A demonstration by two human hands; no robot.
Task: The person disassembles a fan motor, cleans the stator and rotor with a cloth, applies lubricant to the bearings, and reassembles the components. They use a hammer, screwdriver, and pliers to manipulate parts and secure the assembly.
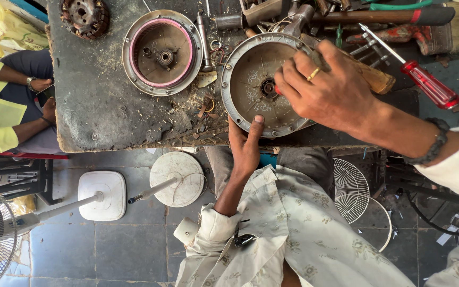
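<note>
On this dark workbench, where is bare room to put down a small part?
The workbench is bare left of and below the pink-ringed housing, down to its front edge, under the rusty rotor. It is crowded at the top right: tools, the red screwdriver, and both hands, right hand and left hand, at the round cover.

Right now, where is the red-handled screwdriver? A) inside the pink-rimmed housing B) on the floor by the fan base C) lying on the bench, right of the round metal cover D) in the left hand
C: the red-handled screwdriver lies on the bench, untouched, right of the round metal cover that both hands are on.
</note>
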